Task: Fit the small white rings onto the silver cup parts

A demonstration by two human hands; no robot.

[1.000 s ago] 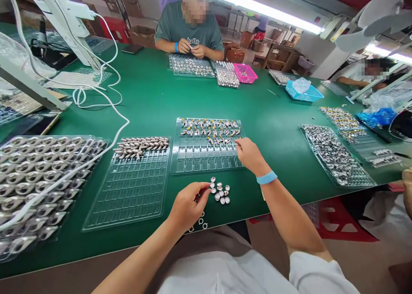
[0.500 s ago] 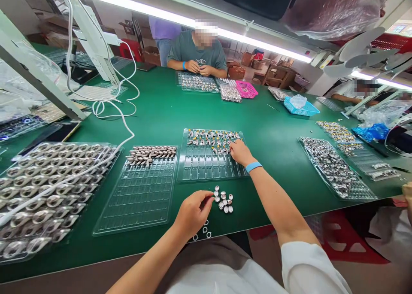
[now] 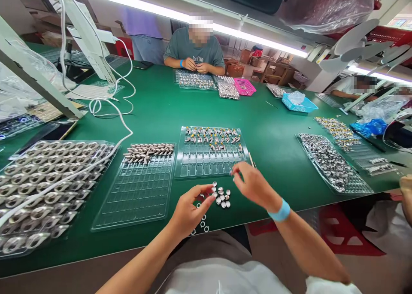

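My left hand (image 3: pixel 189 208) hovers at the left of a small pile of round silvery caps (image 3: pixel 222 197), thumb and forefinger apart around the pile's near-left edge. I see nothing clearly held in it. Right of the pile, my right hand (image 3: pixel 255 186) is raised with loosely bent fingers, the tips a little apart and apparently bare. Just beyond it lies a clear compartment tray (image 3: pixel 206 169), its far rows filled with small metal parts with yellow bits (image 3: pixel 212 135). Several white rings (image 3: pixel 202 224) rest near the table edge, partly behind my left hand.
At left stand a clear tray (image 3: pixel 138 195) with grey metal pieces in its far rows and a tray of ring-shaped metal parts (image 3: pixel 41 178), crossed by a white cable (image 3: pixel 120 135). A full parts tray (image 3: pixel 334 165) lies right. Across the green table (image 3: pixel 154 109) sits a co-worker (image 3: pixel 195 49).
My right hand has left the parts in the tray and come back toward me, beside the caps. My left thumb and forefinger have spread apart. The view has shifted slightly.
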